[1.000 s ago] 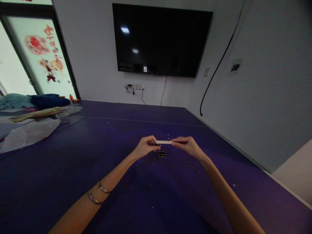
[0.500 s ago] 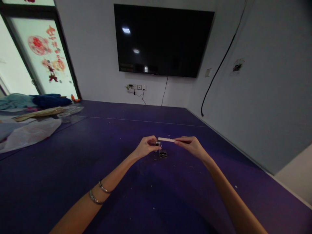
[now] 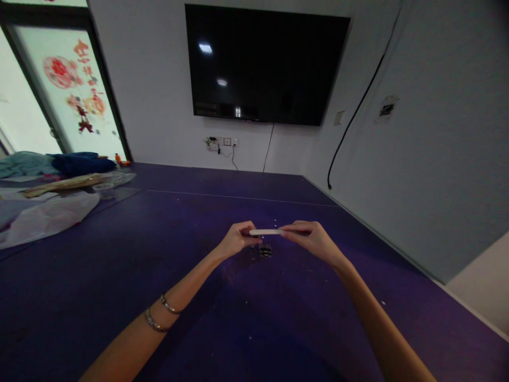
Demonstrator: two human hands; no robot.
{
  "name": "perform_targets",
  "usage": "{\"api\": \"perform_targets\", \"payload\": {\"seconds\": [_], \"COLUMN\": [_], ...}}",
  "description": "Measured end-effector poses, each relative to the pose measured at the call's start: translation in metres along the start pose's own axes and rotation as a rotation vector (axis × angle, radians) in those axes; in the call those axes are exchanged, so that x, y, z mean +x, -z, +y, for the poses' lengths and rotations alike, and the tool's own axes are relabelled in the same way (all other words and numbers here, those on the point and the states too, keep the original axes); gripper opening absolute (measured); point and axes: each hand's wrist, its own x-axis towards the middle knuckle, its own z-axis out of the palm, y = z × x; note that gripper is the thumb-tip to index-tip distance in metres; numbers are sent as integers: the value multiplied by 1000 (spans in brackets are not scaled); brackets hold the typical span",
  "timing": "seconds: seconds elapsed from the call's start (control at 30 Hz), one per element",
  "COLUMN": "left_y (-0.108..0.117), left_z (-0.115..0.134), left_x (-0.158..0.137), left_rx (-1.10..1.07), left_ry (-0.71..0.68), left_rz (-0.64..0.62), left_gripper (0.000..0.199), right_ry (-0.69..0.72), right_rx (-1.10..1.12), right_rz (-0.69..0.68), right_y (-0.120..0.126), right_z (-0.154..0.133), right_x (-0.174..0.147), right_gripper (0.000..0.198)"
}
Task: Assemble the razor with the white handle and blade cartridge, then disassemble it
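Note:
In the head view, my right hand (image 3: 309, 237) pinches one end of a pale, flat, round-ended stick (image 3: 264, 232) between thumb and fingers. The stick lies level across the gap to my left hand (image 3: 237, 237), its far end at the left fingertips. Those left fingers are closed in a pinch around a small metallic piece, mostly hidden behind the stick now. Just below the hands, a small dark block with clear edges (image 3: 265, 250) rests on the purple surface (image 3: 222, 329).
Plastic bags (image 3: 59, 215), a clear cup and folded cloths (image 3: 83, 163) lie at the far left. White specks dot the purple surface. A black cable (image 3: 355, 114) hangs down the right wall, and a large screen (image 3: 266, 69) is mounted ahead.
The stick has shifted left and slightly down, from a tilt to nearly level, and now covers the metallic piece at my left fingertips. My right hand moved slightly left with it.

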Motion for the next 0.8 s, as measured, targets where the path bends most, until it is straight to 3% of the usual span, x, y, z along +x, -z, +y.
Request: {"api": "perform_targets", "payload": {"seconds": [0.57, 0.8], "left_y": [1, -4], "left_z": [-3, -1], "left_x": [-1, -4], "left_rx": [60, -52], "left_ry": [-25, 31], "left_rz": [5, 92], "left_gripper": [25, 23], "right_ry": [-51, -201], "right_rx": [-27, 225], "right_rz": [32, 189], "right_y": [0, -10], "right_z": [27, 30], "right_x": [4, 7], "right_gripper": [24, 32]}}
